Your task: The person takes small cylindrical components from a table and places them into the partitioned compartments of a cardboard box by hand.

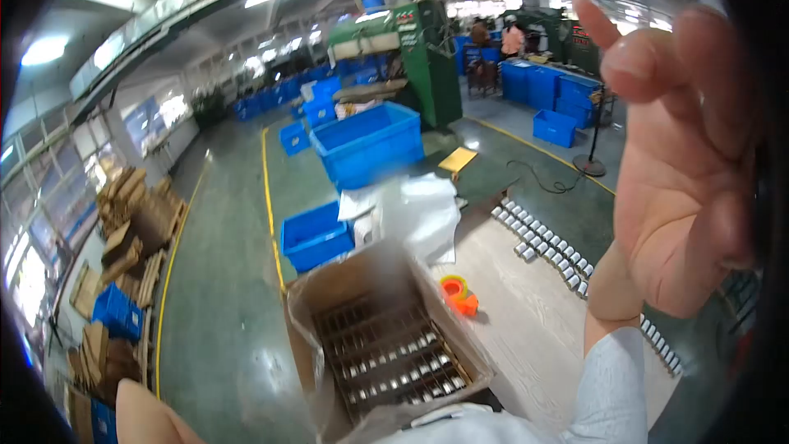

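My right hand (670, 156) is raised close to the camera at the right. Its fingers are bent but apart, and nothing shows in them. Only part of my left arm (148, 415) appears at the lower left; the left hand is out of view. Below me stands an open cardboard box (306, 312) with a plastic liner. Inside it, metal pieces (399, 355) sit in rows between dividers. To its right, a pale wood-grain tabletop (514, 312) bears rows of small silver metal parts (546, 242) and an orange tape dispenser with yellow (463, 302).
White sheets (423, 210) lie beyond the box, near a blue crate (316, 238) and a larger blue bin (370, 152). A green machine (431, 66) stands behind. Flattened cardboard (131, 238) is stacked at the left. A pedestal stand (590, 166) is at the right.
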The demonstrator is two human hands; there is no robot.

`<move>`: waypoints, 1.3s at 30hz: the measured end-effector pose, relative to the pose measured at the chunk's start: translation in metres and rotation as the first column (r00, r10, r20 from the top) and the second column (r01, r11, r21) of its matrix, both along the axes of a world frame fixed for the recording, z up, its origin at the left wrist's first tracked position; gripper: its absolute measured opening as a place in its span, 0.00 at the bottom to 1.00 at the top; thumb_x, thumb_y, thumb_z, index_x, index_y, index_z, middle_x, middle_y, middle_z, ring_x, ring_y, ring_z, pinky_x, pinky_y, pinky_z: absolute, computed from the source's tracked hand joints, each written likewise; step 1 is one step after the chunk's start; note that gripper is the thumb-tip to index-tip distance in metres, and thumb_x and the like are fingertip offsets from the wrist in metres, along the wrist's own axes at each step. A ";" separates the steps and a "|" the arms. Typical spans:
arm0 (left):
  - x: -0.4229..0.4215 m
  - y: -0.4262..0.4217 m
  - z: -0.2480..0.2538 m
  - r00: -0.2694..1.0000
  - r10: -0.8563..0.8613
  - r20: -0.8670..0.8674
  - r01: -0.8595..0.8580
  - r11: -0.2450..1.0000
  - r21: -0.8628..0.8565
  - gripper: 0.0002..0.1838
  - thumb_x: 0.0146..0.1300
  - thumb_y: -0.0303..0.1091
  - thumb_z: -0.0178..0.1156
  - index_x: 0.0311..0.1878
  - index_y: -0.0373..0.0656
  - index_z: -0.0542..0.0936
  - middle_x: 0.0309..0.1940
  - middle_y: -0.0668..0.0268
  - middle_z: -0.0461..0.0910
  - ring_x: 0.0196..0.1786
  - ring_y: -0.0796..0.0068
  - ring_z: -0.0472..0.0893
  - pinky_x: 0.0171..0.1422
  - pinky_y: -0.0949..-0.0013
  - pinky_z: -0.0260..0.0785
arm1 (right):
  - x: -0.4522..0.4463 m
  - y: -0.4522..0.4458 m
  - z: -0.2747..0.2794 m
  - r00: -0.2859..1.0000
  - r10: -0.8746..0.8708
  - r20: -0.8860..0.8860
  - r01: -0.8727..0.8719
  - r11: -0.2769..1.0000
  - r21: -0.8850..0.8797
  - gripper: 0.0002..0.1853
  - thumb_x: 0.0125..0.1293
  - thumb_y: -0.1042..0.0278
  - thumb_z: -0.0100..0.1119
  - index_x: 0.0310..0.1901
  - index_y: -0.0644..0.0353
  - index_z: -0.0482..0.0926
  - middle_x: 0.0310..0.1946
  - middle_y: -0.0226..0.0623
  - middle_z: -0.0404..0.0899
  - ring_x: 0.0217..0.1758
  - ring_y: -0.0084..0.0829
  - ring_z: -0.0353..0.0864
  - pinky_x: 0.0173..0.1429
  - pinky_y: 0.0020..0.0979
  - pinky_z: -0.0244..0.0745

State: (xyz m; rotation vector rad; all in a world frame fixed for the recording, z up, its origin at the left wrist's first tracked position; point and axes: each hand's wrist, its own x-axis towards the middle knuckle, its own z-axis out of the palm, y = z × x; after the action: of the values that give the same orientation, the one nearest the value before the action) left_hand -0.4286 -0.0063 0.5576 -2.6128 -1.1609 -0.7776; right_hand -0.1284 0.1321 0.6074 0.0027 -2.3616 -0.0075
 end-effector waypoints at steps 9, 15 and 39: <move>-0.010 -0.011 0.003 0.996 0.084 0.041 -0.083 0.996 -0.038 0.13 0.62 0.37 0.48 0.42 0.41 0.76 0.38 0.59 0.77 0.39 0.68 0.77 0.46 0.65 0.70 | -0.019 0.015 -0.014 0.971 -0.005 -0.238 0.019 0.998 0.056 0.23 0.64 0.60 0.38 0.53 0.71 0.66 0.54 0.59 0.65 0.57 0.56 0.67 0.64 0.66 0.48; -0.011 -0.025 0.003 0.990 0.134 0.050 -0.134 0.991 0.004 0.13 0.62 0.37 0.48 0.42 0.41 0.76 0.38 0.59 0.77 0.39 0.67 0.77 0.46 0.65 0.70 | -0.020 -0.011 -0.023 0.888 -0.006 -0.460 0.112 0.973 0.204 0.22 0.64 0.60 0.38 0.52 0.71 0.66 0.54 0.59 0.65 0.57 0.56 0.66 0.64 0.66 0.47; -0.008 -0.013 0.002 0.984 0.173 0.043 -0.174 0.985 0.019 0.12 0.62 0.36 0.47 0.41 0.41 0.76 0.38 0.60 0.77 0.39 0.67 0.76 0.45 0.65 0.69 | -0.017 -0.022 -0.036 0.660 0.102 -0.744 0.189 0.936 0.296 0.21 0.64 0.61 0.38 0.51 0.71 0.67 0.54 0.58 0.65 0.58 0.57 0.66 0.65 0.66 0.47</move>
State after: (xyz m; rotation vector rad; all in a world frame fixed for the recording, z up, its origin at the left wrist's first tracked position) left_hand -0.4367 -0.0196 0.5598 -2.4474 -1.3611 -0.8069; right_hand -0.1451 0.1100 0.5709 0.0981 -1.4807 -0.3881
